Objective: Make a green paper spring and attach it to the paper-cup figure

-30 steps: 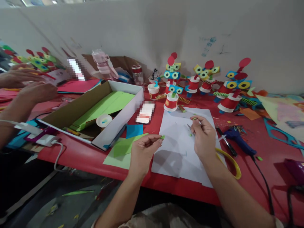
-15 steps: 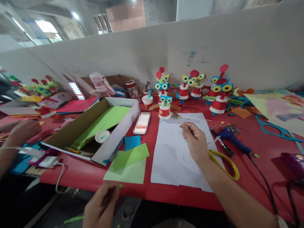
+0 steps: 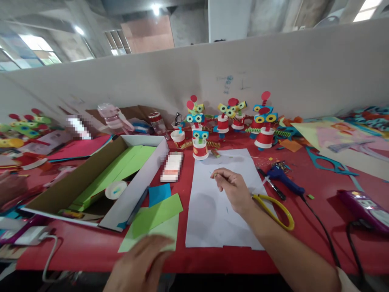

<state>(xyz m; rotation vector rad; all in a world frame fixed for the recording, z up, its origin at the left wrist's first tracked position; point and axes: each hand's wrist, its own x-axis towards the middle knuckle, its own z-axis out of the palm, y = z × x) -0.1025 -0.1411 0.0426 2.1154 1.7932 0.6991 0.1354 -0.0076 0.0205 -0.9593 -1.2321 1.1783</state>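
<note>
My right hand [image 3: 232, 186] is above the white paper sheet [image 3: 209, 219], thumb and fingertips pinched on a tiny green paper scrap [image 3: 216, 175]. At the table's front edge my left hand [image 3: 141, 263] is blurred by motion. Its thumb and fingers look apart, and I see nothing between them. Just beyond it, a bright green paper strip [image 3: 161, 213] overlaps a pale green sheet [image 3: 170, 235] and a blue paper piece [image 3: 159, 194]. Yellow-handled scissors [image 3: 285, 217] lie beside my right forearm, their blades mostly hidden.
A white box [image 3: 136, 188] with green paper inside stands on the left. Several paper-cup figures [image 3: 200, 149] with spring arms line the back. A blue glue gun [image 3: 287, 180], a black pen [image 3: 275, 188] and a purple device [image 3: 364, 209] lie right. Another person's hand [image 3: 12, 188] shows far left.
My left hand has risen toward the green papers; the green scrap at its fingertips is no longer visible. My right hand stays pinched over the white sheet. The camera view has shifted.
</note>
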